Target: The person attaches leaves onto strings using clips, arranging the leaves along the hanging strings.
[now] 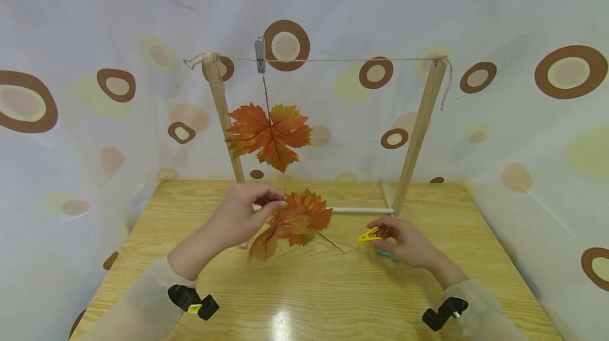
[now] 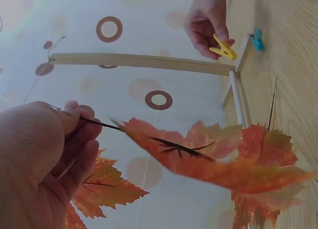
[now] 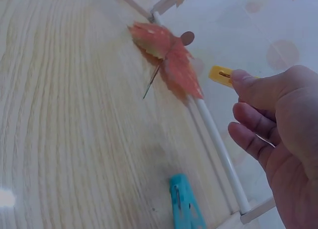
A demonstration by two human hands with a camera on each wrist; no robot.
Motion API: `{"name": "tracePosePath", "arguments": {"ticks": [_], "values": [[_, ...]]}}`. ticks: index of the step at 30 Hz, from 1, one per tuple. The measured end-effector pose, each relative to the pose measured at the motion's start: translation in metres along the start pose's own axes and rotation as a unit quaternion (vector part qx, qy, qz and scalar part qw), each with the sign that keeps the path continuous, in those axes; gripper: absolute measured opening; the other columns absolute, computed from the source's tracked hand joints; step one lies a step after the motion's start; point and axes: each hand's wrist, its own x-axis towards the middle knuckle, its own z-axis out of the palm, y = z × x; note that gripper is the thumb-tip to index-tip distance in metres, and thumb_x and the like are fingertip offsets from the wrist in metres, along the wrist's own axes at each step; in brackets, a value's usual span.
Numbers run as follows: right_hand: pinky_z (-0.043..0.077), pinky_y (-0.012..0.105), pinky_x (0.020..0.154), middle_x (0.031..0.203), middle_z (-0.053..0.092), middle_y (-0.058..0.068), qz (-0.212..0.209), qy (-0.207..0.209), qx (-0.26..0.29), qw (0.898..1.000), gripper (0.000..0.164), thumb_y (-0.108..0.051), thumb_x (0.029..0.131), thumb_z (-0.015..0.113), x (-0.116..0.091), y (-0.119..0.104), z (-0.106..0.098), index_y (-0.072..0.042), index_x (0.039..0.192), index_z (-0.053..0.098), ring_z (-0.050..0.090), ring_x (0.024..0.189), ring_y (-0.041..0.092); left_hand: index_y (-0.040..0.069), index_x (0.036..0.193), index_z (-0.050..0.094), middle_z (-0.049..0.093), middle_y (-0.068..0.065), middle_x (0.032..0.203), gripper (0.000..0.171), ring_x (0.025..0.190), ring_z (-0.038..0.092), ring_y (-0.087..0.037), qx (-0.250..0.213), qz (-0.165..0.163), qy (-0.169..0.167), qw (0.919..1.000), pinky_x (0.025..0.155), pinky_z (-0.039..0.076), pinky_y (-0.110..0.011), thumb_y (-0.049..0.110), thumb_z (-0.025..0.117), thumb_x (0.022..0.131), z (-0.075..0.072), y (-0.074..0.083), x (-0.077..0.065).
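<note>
My left hand point(image 1: 245, 214) pinches the thin dark stem of an orange artificial maple leaf point(image 2: 194, 164) between thumb and fingers, and the leaf hangs out over the table. Between thumb and fingers of my right hand point(image 1: 404, 243) is a yellow clothespin point(image 1: 369, 235). A second maple leaf point(image 1: 316, 211) lies on the table behind the held one, its stem toward the front. Another leaf point(image 1: 271, 135) hangs by its stem from a grey clothespin point(image 1: 259, 56) clipped on a string. On the table below my right hand lies a teal clothespin point(image 3: 185, 201).
The string point(image 1: 342, 60) runs between two upright wooden posts, the left post point(image 1: 221, 103) and the right post point(image 1: 421, 135). A white rod point(image 1: 361, 210) joins them low down. Behind the wooden table point(image 1: 304, 288) hangs a white curtain point(image 1: 328, 2) with brown and yellow spots.
</note>
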Motion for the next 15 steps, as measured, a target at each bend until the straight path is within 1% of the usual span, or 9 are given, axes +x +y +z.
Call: {"name": "tracePosePath", "arguments": {"ticks": [3,7,10,13,15], "values": [[0.059,0.033,0.08,0.114,0.068,0.016,0.005,0.006,0.034,0.999,0.029,0.005,0.096,0.074,0.001,-0.003,-0.003,0.0,0.125,0.069,0.067,0.092,0.022,0.007,0.101,0.08,0.077,0.004,0.092,0.004,0.08,0.075,-0.012,-0.004,-0.002,-0.008,1.0,0.069,0.06,-0.027,0.006,0.079,0.097,0.002,0.004,0.0],[0.061,0.031,0.082,0.111,0.071,0.019,-0.001,0.007,0.071,0.997,0.027,0.007,0.097,0.073,0.005,-0.01,-0.006,0.004,0.123,0.069,0.071,0.093,0.024,0.008,0.1,0.08,0.076,0.005,0.09,0.004,0.079,0.073,-0.008,-0.005,0.004,-0.005,1.0,0.07,0.06,-0.027,0.009,0.08,0.096,0.002,0.011,0.003],[0.062,0.032,0.081,0.111,0.072,0.02,-0.011,0.005,0.085,0.996,0.027,0.008,0.096,0.073,0.009,-0.016,-0.009,0.005,0.123,0.069,0.073,0.094,0.025,0.009,0.099,0.08,0.076,0.004,0.089,0.004,0.079,0.071,-0.005,-0.007,0.01,-0.002,0.9999,0.069,0.06,-0.026,0.009,0.081,0.095,0.002,0.015,0.007],[0.062,0.032,0.08,0.113,0.073,0.022,-0.023,0.009,0.091,0.996,0.028,0.01,0.095,0.074,0.013,-0.023,-0.013,0.006,0.122,0.07,0.073,0.093,0.028,0.01,0.098,0.079,0.077,0.004,0.089,0.005,0.079,0.072,-0.004,-0.008,0.012,0.001,0.9999,0.069,0.06,-0.026,0.008,0.082,0.094,0.003,0.016,0.01],[0.062,0.032,0.079,0.114,0.073,0.022,-0.024,0.013,0.096,0.995,0.028,0.01,0.094,0.075,0.017,-0.028,-0.015,0.006,0.121,0.071,0.073,0.093,0.029,0.01,0.098,0.079,0.077,0.005,0.089,0.005,0.079,0.072,-0.005,-0.01,0.011,0.001,0.9999,0.07,0.06,-0.026,0.007,0.081,0.094,0.004,0.016,0.012]]}}
